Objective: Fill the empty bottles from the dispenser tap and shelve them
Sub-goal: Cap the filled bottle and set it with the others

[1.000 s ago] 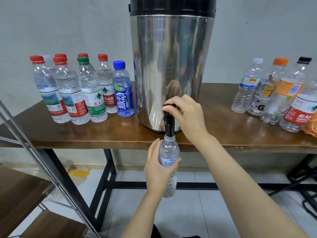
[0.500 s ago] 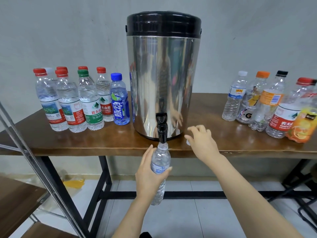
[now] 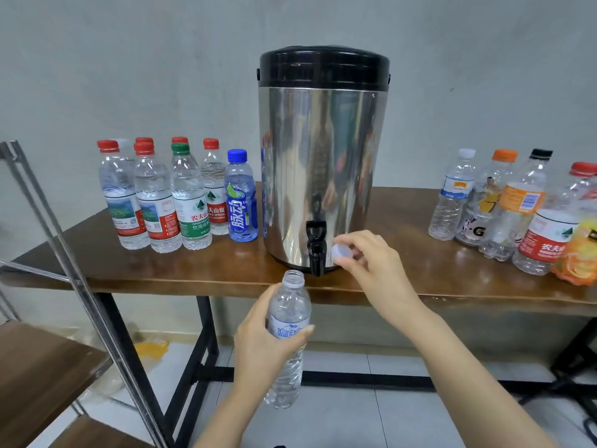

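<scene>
Just below the tall steel, black-lidded dispenser (image 3: 323,163) and its black tap (image 3: 316,250), the left hand (image 3: 261,344) curls its fingers round a clear plastic bottle (image 3: 288,313), uncapped. The right hand (image 3: 374,266) pinches a small pale round cap (image 3: 341,253) beside the tap. Capping looks to be the step in hand: the cap must seat squarely on the mouth.

Bare room corner in flat, even light.
Matte grey plastered wall (image 3: 161,59) behind a glossy brown wooden table (image 3: 420,263) on black metal legs; pale grey tiled floor (image 3: 403,421) beneath; just beside the table's left end, a steel-framed shelf rack (image 3: 38,367) with brown wooden boards.
</scene>
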### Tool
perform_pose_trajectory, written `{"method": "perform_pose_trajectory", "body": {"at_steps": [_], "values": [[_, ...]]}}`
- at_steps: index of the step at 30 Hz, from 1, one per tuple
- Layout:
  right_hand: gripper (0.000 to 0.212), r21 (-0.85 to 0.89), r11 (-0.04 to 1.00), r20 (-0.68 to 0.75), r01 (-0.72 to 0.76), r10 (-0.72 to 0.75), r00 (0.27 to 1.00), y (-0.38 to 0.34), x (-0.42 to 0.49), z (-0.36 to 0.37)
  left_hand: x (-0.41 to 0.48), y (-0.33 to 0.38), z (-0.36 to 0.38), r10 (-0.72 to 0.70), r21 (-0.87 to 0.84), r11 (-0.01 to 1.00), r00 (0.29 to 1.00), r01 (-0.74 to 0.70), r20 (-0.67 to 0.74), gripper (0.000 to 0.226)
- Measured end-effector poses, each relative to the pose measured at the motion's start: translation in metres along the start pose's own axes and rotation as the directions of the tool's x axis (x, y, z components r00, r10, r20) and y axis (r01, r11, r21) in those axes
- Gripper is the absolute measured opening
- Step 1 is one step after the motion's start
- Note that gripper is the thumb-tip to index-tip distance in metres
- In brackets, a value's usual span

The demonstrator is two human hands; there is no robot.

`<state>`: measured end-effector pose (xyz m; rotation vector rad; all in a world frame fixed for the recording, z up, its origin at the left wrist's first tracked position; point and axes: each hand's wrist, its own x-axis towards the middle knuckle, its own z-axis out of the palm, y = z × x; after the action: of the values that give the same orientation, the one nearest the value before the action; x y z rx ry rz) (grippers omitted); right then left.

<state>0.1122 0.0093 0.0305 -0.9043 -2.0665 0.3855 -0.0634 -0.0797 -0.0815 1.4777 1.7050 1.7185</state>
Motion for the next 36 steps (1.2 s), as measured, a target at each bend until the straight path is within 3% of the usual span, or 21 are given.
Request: {"method": "perform_pose_trajectory", "body": {"at_steps": [3,6,11,17,20,24,25,29,36], "values": [[0.028,0.152,0.983,0.191,0.102,-0.131,0.973,-0.044,0.015,-0.002,0.005,0.011,-0.010,0.010,-0.016,1.000,1.000,-0.010,-0.014,0.075],[0.029,0.162,0.970,0.362,0.182,-0.230,0.903,-0.060,0.031,0.011,0.008,0.017,-0.021,0.026,-0.008,1.000,0.999,-0.027,-0.036,0.077],[0.028,0.179,0.955,0.473,0.237,-0.294,0.830,-0.073,0.050,0.030,0.009,0.017,-0.044,0.038,0.029,0.999,0.997,-0.036,-0.070,0.078],[0.027,0.186,0.942,0.533,0.280,-0.336,0.776,-0.085,0.059,0.051,0.009,0.011,-0.069,0.030,0.071,0.997,0.995,-0.024,-0.094,0.079],[0.025,0.145,0.954,0.534,0.261,-0.297,0.792,-0.093,0.063,0.058,0.010,0.009,-0.078,0.038,0.116,0.993,0.993,-0.026,-0.108,0.078],[0.046,-0.228,0.911,0.496,0.343,-0.195,0.846,-0.104,0.064,0.064,0.013,0.008,-0.084,0.044,0.149,0.988,0.992,-0.027,-0.115,0.079],[0.046,-0.242,0.902,0.495,0.356,-0.201,0.845,-0.104,0.064,0.064,0.014,0.008,-0.085,0.040,0.147,0.989,0.992,-0.022,-0.121,0.079],[0.032,0.071,0.952,0.581,0.298,-0.282,0.764,-0.105,0.073,0.057,0.020,0.008,-0.092,0.031,0.124,0.992,0.991,-0.015,-0.133,0.079],[0.017,-0.011,0.967,0.534,0.256,-0.211,0.819,-0.112,0.079,0.066,0.027,0.013,-0.087,0.069,0.127,0.991,0.986,-0.050,-0.151,0.078]]}}
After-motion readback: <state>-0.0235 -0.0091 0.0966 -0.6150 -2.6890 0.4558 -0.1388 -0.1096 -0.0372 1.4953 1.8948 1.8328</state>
